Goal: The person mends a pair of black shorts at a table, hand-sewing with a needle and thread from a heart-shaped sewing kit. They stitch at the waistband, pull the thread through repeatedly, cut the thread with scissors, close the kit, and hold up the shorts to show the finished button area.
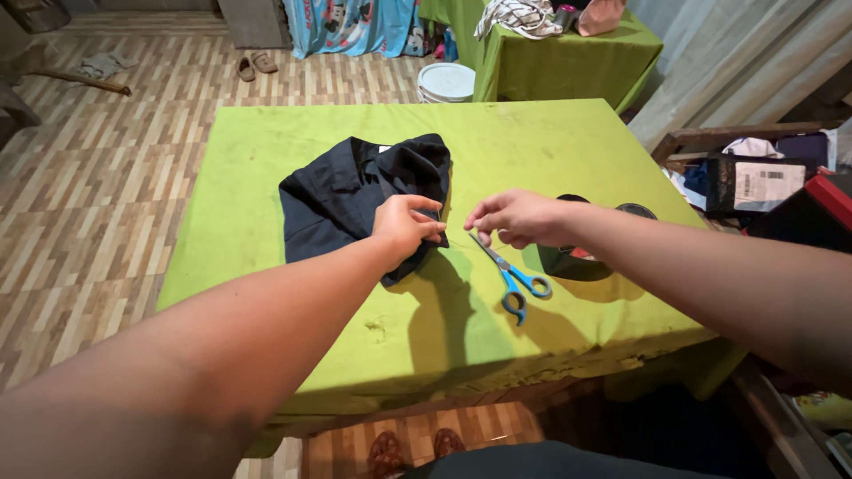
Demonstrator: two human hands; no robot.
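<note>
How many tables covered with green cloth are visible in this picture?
2. The near green table bears the black garment and blue-handled scissors; the far green table stands behind it at upper right. Others may be hidden out of view.

**Surroundings Beyond the Work**

A white bucket (446, 82) is seen at 12 o'clock, beside a second green table (568, 58) piled with cloth (521, 16). Sandals (255, 64) are set on the wood floor (98, 195) at 11 o'clock. A labelled black parcel (761, 184) is found at 3 o'clock. A dark round object (572, 260) is partly hidden.
</note>
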